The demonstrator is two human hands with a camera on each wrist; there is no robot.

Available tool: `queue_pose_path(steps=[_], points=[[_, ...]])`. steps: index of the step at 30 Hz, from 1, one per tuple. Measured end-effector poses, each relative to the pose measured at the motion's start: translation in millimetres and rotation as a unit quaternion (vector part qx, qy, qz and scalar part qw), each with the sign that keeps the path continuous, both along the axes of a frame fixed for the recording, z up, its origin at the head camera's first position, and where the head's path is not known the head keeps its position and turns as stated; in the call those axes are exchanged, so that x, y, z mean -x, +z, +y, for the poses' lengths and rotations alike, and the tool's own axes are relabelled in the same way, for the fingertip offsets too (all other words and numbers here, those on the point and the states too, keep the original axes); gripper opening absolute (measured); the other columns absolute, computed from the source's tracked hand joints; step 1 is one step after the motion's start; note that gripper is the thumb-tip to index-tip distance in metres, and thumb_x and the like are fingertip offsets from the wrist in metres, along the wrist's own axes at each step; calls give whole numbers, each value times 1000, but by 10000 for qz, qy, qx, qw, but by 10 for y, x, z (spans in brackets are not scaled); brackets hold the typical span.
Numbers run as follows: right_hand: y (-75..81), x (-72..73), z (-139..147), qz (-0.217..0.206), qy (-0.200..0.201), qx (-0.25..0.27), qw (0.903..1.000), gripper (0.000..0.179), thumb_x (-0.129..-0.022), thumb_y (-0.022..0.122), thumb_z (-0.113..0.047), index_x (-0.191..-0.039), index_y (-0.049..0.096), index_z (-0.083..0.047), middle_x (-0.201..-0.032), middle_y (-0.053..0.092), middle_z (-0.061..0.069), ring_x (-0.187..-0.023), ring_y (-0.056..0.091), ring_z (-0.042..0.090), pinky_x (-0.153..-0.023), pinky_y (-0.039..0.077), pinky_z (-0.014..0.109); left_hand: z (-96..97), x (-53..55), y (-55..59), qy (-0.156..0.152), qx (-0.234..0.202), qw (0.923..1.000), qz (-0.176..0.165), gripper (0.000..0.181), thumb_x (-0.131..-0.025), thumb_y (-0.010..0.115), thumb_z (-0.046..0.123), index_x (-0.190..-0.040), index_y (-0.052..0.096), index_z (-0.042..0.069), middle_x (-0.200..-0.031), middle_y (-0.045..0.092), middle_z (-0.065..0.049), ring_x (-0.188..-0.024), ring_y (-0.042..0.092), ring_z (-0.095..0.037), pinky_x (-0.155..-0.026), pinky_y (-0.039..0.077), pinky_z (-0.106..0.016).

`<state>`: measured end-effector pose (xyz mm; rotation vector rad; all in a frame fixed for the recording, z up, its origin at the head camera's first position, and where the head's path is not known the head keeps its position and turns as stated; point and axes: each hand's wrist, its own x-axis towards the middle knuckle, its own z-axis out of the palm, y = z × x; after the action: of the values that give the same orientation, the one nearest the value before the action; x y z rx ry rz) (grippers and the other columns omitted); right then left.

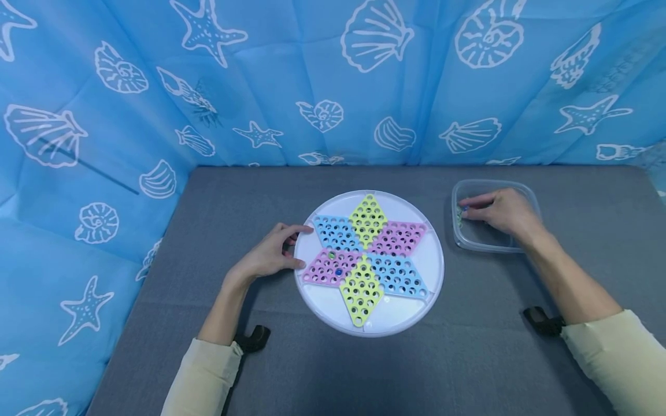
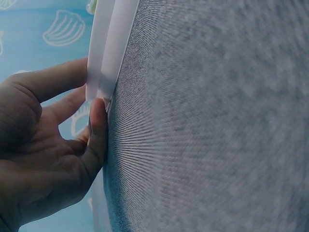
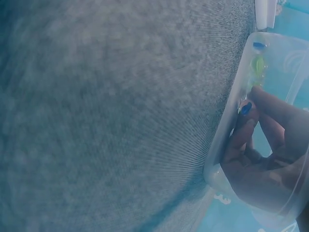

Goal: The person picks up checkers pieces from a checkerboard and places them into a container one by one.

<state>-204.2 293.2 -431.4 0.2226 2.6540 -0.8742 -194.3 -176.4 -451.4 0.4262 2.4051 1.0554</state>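
Observation:
A round white Chinese checkers board [image 1: 433, 260] with a pink, yellow and blue star of holes lies on the table. One green marble [image 1: 332, 255] and one blue marble [image 1: 339, 272] sit in its left pink section. My left hand [image 1: 270, 251] touches the board's left rim, thumb and forefinger spread along the edge. Inside a clear plastic container [image 1: 486, 249] to the right, my right hand [image 1: 502, 212] pinches a blue marble [image 3: 246, 108] between thumb and forefinger. Green marbles [image 3: 259, 64] and another blue marble [image 3: 259, 46] lie along the container's side, partly hidden by the fingers.
Grey cloth covers the table [image 1: 250, 196]. Behind and to the left hangs a blue curtain [image 1: 291, 75] printed with white shells and starfish. A black wrist mount [image 1: 252, 340] sits beside the left sleeve, with another mount [image 1: 543, 321] by the right.

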Motion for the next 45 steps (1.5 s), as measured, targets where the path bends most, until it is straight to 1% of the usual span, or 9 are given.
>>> queue_pose_path(steps=[12, 17, 21, 23, 26, 29, 35, 41, 45], points=[[-10, 6, -22, -19, -66, -68, 10000, 45, -91, 71, -33, -129, 65, -9, -143, 45, 30, -127, 42, 49, -99, 33, 61, -5, 6, -7, 20, -17, 10000, 1, 70, -82, 80, 9, -144, 51, 21, -121, 40, -14, -107, 47, -27, -83, 46, -37], [-3, -2, -13, 78, 10, -111, 9999, 45, -91, 72, -33, -128, 66, -8, -140, 48, 30, -116, 50, 43, -91, 39, 56, 3, -3, -7, -12, -33, 10000, -5, 69, -83, 80, 9, -144, 51, 21, -121, 40, -14, -106, 46, -27, -83, 46, -37], [8, -12, -1, 129, 16, -126, 9998, 45, -91, 71, -34, -127, 67, -8, -139, 49, 30, -114, 51, 42, -90, 40, 55, 15, 6, -5, -18, -48, 10000, -12, 68, -83, 79, 9, -144, 51, 21, -120, 40, -13, -104, 45, -26, -82, 45, -37], [10, -22, -3, 162, -54, -105, 9998, 44, -90, 71, -33, -127, 67, -8, -134, 54, 28, -109, 52, 41, -85, 41, 52, 14, 11, -2, -48, -54, 10000, 1, 68, -83, 79, 8, -144, 51, 20, -119, 39, -14, -103, 44, -26, -82, 44, -37], [25, -55, -13, 390, -131, -9, 9992, 42, -90, 72, -30, -125, 68, -7, -117, 64, 23, -92, 57, 33, -72, 44, 42, 14, 19, 6, -86, -57, 9999, 8, 68, -84, 78, 8, -144, 50, 19, -119, 39, -14, -102, 44, -26, -81, 44, -37], [68, -111, -31, 755, -212, 195, 9967, 39, -91, 70, -27, -125, 68, -8, -101, 66, 16, -75, 55, 26, -60, 40, 34, 14, 27, 15, -113, -57, 9999, 4, 68, -84, 78, 8, -145, 50, 19, -119, 39, -14, -102, 45, -26, -81, 44, -37], [209, -235, -123, 1348, -341, 401, 9895, 40, -94, 67, -39, -126, 68, -15, -116, 66, 13, -86, 56, 24, -65, 43, 33, 5, 24, 17, -117, -18, 9999, 12, 68, -84, 78, 8, -144, 50, 18, -119, 39, -15, -102, 45, -27, -81, 44, -37], [295, -341, -270, 1723, -276, 484, 9835, 37, -95, 67, -36, -125, 69, -14, -109, 67, 12, -83, 55, 21, -61, 43, 30, -2, 14, 12, -64, 83, 9999, 12, 70, -82, 79, 8, -144, 50, 19, -119, 40, -14, -104, 46, -26, -82, 43, -36], [317, -398, -384, 2138, -223, 806, 9733, 32, -94, 70, -30, -120, 71, -12, -102, 68, 10, -77, 57, 14, -59, 43, 24, -4, 16, 8, -47, 90, 9999, -3, 71, -82, 80, 8, -145, 50, 20, -120, 40, -13, -105, 46, -26, -83, 43, -36]])
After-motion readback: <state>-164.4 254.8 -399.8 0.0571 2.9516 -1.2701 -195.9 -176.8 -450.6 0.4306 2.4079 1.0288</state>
